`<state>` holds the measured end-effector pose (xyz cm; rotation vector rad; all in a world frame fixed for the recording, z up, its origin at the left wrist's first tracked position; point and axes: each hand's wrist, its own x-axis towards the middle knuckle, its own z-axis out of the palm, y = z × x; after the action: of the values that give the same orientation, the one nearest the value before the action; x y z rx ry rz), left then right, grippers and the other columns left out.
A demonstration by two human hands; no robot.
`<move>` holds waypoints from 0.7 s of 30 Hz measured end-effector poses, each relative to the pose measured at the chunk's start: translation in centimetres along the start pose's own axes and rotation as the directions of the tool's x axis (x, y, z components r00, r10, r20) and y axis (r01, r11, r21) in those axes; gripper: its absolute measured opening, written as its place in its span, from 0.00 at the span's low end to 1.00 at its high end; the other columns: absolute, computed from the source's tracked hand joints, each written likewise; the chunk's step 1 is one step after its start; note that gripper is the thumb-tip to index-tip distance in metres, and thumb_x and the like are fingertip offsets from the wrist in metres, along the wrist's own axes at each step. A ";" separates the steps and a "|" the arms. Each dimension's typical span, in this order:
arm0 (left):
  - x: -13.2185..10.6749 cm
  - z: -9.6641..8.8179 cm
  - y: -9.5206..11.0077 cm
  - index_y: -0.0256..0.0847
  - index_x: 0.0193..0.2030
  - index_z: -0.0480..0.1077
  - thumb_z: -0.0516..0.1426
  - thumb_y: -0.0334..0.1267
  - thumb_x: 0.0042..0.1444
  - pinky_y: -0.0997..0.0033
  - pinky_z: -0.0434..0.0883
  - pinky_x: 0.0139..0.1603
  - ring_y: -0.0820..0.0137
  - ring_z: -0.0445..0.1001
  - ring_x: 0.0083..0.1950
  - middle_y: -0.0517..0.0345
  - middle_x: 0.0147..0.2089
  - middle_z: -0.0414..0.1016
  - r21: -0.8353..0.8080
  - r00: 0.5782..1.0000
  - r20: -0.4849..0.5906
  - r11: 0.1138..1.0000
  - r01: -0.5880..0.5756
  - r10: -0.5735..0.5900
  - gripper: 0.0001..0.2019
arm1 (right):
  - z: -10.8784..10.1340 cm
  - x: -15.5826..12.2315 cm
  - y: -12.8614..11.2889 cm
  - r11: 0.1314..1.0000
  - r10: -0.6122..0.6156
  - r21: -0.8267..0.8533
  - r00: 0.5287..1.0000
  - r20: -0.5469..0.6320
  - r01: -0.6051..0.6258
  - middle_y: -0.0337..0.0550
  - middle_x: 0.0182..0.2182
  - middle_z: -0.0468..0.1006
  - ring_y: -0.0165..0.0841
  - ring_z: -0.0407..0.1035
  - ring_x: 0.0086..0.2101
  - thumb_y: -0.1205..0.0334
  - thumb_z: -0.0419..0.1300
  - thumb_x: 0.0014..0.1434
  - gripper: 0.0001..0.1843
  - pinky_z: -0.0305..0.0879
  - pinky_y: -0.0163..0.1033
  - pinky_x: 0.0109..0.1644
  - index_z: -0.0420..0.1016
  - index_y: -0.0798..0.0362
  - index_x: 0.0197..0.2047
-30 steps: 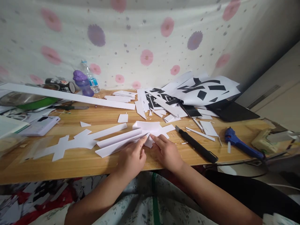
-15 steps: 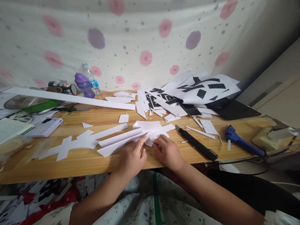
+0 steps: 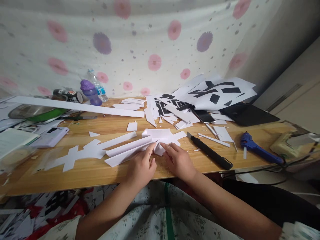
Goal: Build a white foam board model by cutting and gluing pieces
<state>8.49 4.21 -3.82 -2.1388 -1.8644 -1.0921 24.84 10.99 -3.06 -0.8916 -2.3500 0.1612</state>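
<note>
A white letter-like shape with raised strip walls [image 3: 130, 150], seemingly cut from stiff board, lies in front of me. My left hand [image 3: 141, 166] rests at its near right side, index finger stretched onto the wall's end and the other fingers curled. My right hand [image 3: 178, 160] is opposite, its index fingertip against a small folded-up part [image 3: 159, 148] between both hands. The fingers are bent round that part; their undersides are hidden. Right of the hands lies a black utility knife [image 3: 210, 150], blade pointing at the shape. A flat white cutout [image 3: 85, 153] lies to the left.
A blue glue gun [image 3: 260, 148] with cables is at the right. Paper sheets with black shapes [image 3: 215, 93] and white scraps are piled behind. A long white strip [image 3: 77, 106], purple cup [image 3: 90, 93], bottle [image 3: 100, 90] and green-rimmed lid [image 3: 47, 115] stand back left.
My right index finger has stretched out leftward onto the small folded part, near the left fingertip. The left hand stays at the wall's end. The view has shifted slightly.
</note>
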 end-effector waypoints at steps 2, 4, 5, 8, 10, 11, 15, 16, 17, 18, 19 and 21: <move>0.1 0.0 0.1 0.43 0.62 0.57 0.53 0.27 0.52 0.67 0.76 0.41 0.67 0.78 0.36 0.56 0.40 0.80 -0.011 1.000 0.003 0.999 0.031 -0.031 0.29 | 0.0 0.1 0.0 1.000 -0.010 -0.015 1.000 0.015 0.010 0.47 0.34 0.75 0.34 0.70 0.32 0.66 0.50 0.63 0.20 0.66 0.36 0.34 0.69 0.56 0.57; 0.2 0.1 0.1 0.42 0.63 0.56 0.54 0.27 0.51 0.68 0.76 0.41 0.68 0.78 0.35 0.57 0.40 0.80 -0.022 0.997 0.015 0.997 0.071 -0.071 0.31 | 0.1 0.1 0.0 0.999 -0.014 -0.030 0.999 0.028 0.015 0.48 0.34 0.75 0.34 0.70 0.32 0.65 0.50 0.63 0.20 0.66 0.37 0.34 0.69 0.56 0.57; 0.3 0.1 0.1 0.41 0.64 0.55 0.54 0.27 0.50 0.69 0.76 0.40 0.68 0.78 0.35 0.57 0.40 0.80 -0.026 0.996 0.025 0.996 0.091 -0.090 0.32 | 0.1 0.1 0.0 0.999 -0.013 -0.037 0.999 0.034 0.014 0.48 0.34 0.75 0.34 0.70 0.32 0.65 0.50 0.63 0.20 0.66 0.37 0.34 0.69 0.56 0.58; 0.4 0.2 0.1 0.41 0.64 0.54 0.55 0.27 0.50 0.68 0.76 0.40 0.68 0.78 0.35 0.57 0.41 0.81 -0.031 0.991 0.055 0.992 0.124 -0.122 0.34 | 0.1 0.1 0.0 0.998 -0.008 -0.054 0.999 0.046 0.011 0.48 0.34 0.75 0.34 0.69 0.33 0.64 0.50 0.64 0.21 0.65 0.36 0.34 0.68 0.55 0.58; 0.4 0.2 0.1 0.41 0.64 0.55 0.55 0.26 0.50 0.67 0.75 0.41 0.67 0.78 0.36 0.56 0.41 0.81 -0.030 0.990 0.064 0.991 0.128 -0.126 0.33 | 0.1 0.1 0.0 0.998 -0.007 -0.057 0.999 0.053 0.010 0.48 0.34 0.75 0.34 0.69 0.32 0.64 0.49 0.64 0.21 0.65 0.36 0.34 0.68 0.55 0.59; 0.4 0.2 0.0 0.41 0.64 0.55 0.54 0.25 0.50 0.67 0.75 0.42 0.67 0.79 0.36 0.56 0.41 0.81 -0.030 0.990 0.067 0.991 0.128 -0.125 0.32 | 0.1 0.1 0.0 0.998 -0.008 -0.057 0.998 0.057 0.011 0.48 0.34 0.75 0.34 0.69 0.32 0.64 0.49 0.64 0.21 0.65 0.36 0.34 0.68 0.56 0.59; 0.4 0.2 -0.1 0.41 0.63 0.56 0.52 0.25 0.50 0.67 0.75 0.43 0.67 0.79 0.39 0.57 0.42 0.81 -0.035 0.990 0.071 0.991 0.127 -0.124 0.31 | 0.1 0.2 0.0 0.999 -0.016 -0.041 0.998 0.056 0.018 0.48 0.33 0.75 0.34 0.68 0.31 0.65 0.50 0.64 0.21 0.64 0.36 0.33 0.68 0.57 0.58; 0.4 0.3 -0.2 0.41 0.63 0.57 0.52 0.25 0.50 0.67 0.75 0.42 0.66 0.79 0.40 0.57 0.41 0.81 -0.035 0.990 0.071 0.991 0.126 -0.124 0.31 | 0.1 0.2 -0.1 0.999 -0.019 -0.033 0.999 0.050 0.020 0.47 0.32 0.74 0.34 0.68 0.31 0.65 0.50 0.63 0.21 0.64 0.36 0.32 0.68 0.57 0.58; 0.4 0.3 -0.2 0.41 0.63 0.57 0.52 0.25 0.50 0.67 0.75 0.42 0.66 0.79 0.40 0.57 0.41 0.81 -0.034 0.990 0.071 0.991 0.126 -0.124 0.31 | 0.1 0.2 -0.1 0.999 -0.022 -0.023 0.999 0.041 0.023 0.47 0.32 0.74 0.34 0.68 0.30 0.65 0.50 0.63 0.20 0.64 0.36 0.32 0.68 0.57 0.58; 0.5 0.3 -0.2 0.40 0.63 0.57 0.52 0.25 0.50 0.66 0.75 0.42 0.66 0.79 0.39 0.56 0.41 0.81 -0.032 0.990 0.071 0.992 0.125 -0.122 0.31 | 0.0 0.2 -0.1 1.000 -0.025 -0.010 0.999 0.029 0.025 0.47 0.32 0.74 0.34 0.68 0.30 0.65 0.51 0.63 0.20 0.64 0.36 0.32 0.69 0.56 0.57; 0.5 0.3 -0.1 0.40 0.62 0.57 0.52 0.25 0.50 0.66 0.76 0.42 0.66 0.79 0.39 0.56 0.41 0.81 -0.031 0.990 0.068 0.992 0.122 -0.120 0.31 | 0.0 0.2 -0.1 1.000 -0.024 0.005 1.000 0.012 0.024 0.47 0.32 0.74 0.34 0.68 0.31 0.65 0.51 0.63 0.20 0.65 0.36 0.33 0.69 0.56 0.57; 0.4 0.2 0.0 0.40 0.62 0.58 0.52 0.25 0.50 0.67 0.76 0.41 0.67 0.79 0.36 0.56 0.41 0.81 -0.040 0.993 0.048 0.993 0.108 -0.107 0.30 | 0.0 0.2 0.1 0.999 -0.008 0.040 0.999 -0.033 0.009 0.46 0.32 0.74 0.33 0.69 0.31 0.65 0.51 0.62 0.18 0.66 0.36 0.33 0.71 0.57 0.54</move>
<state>8.51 4.62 -3.75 -2.1252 -2.0160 -1.1218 24.79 11.19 -2.99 -0.8580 -2.3116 0.1885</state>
